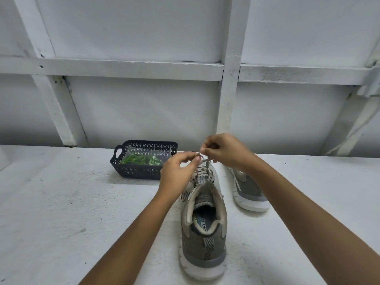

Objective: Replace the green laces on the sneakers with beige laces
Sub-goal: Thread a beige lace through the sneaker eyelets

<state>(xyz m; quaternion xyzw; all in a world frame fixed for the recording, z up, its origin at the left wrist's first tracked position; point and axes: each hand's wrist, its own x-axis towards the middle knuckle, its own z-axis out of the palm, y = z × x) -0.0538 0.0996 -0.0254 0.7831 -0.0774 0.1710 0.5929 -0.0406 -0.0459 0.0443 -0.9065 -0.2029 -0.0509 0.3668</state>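
Here, a thin, soft beige lace (207, 168) is pinched shut between the fingers of the left hand (178, 174) and the right hand (224, 150), above the near grey mesh sneaker (203, 221) on the white table (61, 212). Being limp and light, it is probably best gripped near its stiff tips. The removed green laces (136, 159) are seen bagged in a dark perforated plastic basket (135, 171).

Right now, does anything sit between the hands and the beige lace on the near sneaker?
Nothing visible does. The left hand and right hand both already pinch the beige lace above the near sneaker. The basket with the green laces stands off to the left.
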